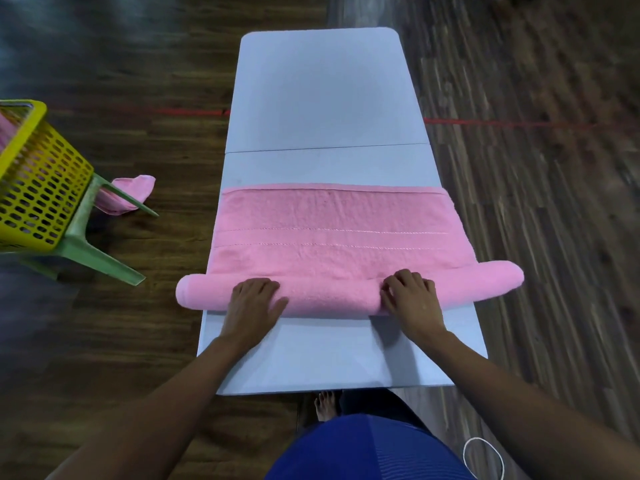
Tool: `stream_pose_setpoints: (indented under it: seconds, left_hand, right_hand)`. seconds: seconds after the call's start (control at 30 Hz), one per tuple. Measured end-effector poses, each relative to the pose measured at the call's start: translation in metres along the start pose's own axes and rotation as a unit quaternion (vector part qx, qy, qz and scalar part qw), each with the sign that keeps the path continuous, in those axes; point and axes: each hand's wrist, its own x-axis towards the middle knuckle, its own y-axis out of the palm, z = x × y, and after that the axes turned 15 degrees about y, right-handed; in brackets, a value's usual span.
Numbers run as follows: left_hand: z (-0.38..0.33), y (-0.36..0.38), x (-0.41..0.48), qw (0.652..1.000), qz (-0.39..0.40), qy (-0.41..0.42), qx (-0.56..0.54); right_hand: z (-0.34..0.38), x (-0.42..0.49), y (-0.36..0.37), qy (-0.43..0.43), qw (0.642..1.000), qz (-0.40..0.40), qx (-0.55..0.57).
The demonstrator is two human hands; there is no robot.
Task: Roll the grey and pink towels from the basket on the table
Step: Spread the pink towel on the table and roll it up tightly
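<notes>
A pink towel [332, 226] lies across the white table [325, 98], its near part wound into a thick roll [329, 294] that overhangs both table sides. My left hand [254, 303] lies on top of the roll left of centre, fingers curled over it. My right hand [412, 296] sits on the roll right of centre, fingers curled over its top. The yellow basket [34, 181] stands at the far left with pink cloth showing inside. No grey towel is in view.
The basket rests on a green plastic stool [93, 251]. A pink cloth [128, 194] lies on the wooden floor beside the stool. A white cord loop [483, 457] lies on the floor at the lower right. Bare tabletop stretches beyond the towel.
</notes>
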Motion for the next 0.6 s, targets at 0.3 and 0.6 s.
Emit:
stream_pose_setpoints:
  seconds: [0.3,0.6]
  left_hand:
    - [0.010,0.002,0.004,0.997,0.070,0.015,0.026]
    - [0.017,-0.032,0.034,0.980,0.184,-0.063,-0.045]
  right_hand:
    - [-0.003,0.002,-0.003,-0.050,0.990,0.116,-0.056]
    - [0.001,0.031,-0.030,0.027,0.985,0.163,-0.047]
